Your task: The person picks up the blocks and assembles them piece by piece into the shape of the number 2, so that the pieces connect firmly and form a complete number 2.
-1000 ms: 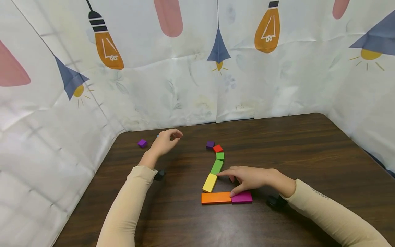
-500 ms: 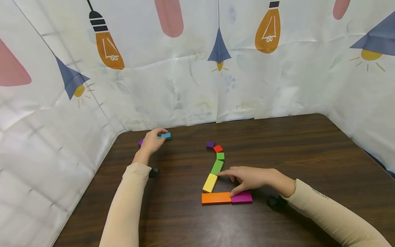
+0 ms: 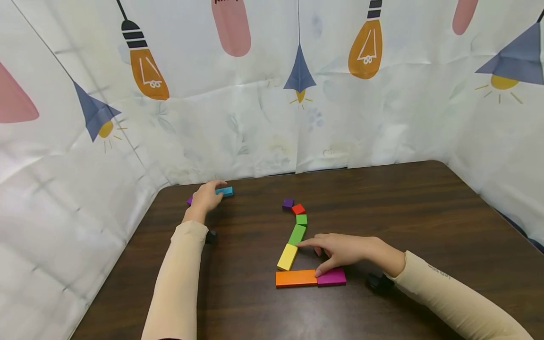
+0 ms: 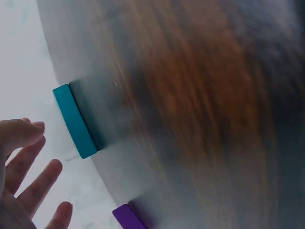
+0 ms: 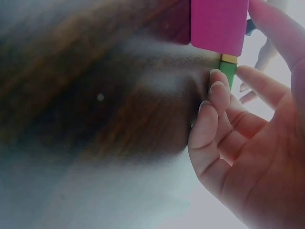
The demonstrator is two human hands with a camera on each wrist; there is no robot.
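Observation:
At the table's far left, my left hand point(image 3: 206, 197) reaches over a blue block point(image 3: 226, 191). In the left wrist view its fingers are spread beside that block point(image 4: 76, 121), with a visible gap. A purple block point(image 3: 189, 201) is partly hidden behind the hand. My right hand point(image 3: 346, 249) rests its thumb where an orange block point(image 3: 296, 278) meets a magenta block point(image 3: 331, 277). Its extended index finger touches near the joint of a yellow block point(image 3: 287, 257) and a longer green block point(image 3: 297, 234); the other fingers curl loosely, holding nothing.
A curved row continues beyond the longer green block with a small green block point(image 3: 301, 219), a red block point(image 3: 298, 209) and a dark purple block point(image 3: 288, 203). The dark wooden table point(image 3: 403, 203) ends at a patterned cloth point(image 3: 263, 127) at the back and sides.
My left hand has moved left and lowered to the blue block, now covering part of the purple one. The right hand stays in place. The head view has tilted slightly.

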